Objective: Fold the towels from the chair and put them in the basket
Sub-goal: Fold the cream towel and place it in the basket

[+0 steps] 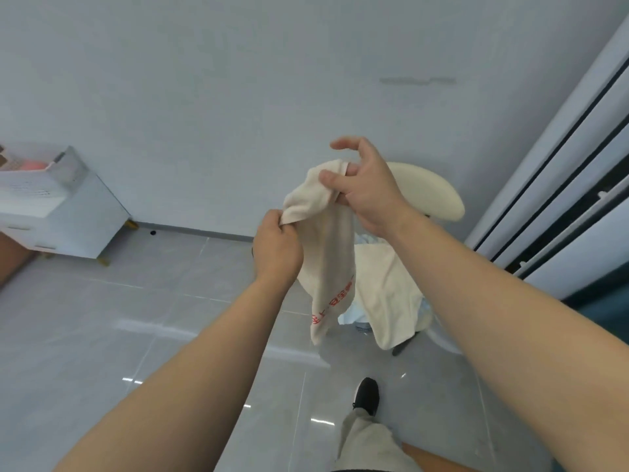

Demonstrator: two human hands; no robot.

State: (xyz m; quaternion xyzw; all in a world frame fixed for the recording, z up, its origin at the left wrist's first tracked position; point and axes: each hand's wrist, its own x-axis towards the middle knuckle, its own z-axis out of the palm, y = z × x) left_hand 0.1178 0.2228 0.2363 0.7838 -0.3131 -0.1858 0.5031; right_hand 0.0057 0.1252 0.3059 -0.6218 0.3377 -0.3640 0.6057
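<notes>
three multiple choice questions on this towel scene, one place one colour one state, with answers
1. The second cream towel lies: A on the floor B over the chair C in a drawer
2. Print on the held towel: A red B green C black
3. The held towel is: A folded square B hanging loose from both hands C on the floor
B, it drapes down from the chair; A, red marks near its lower end; B, left hand and right hand both pinch its top edge.
</notes>
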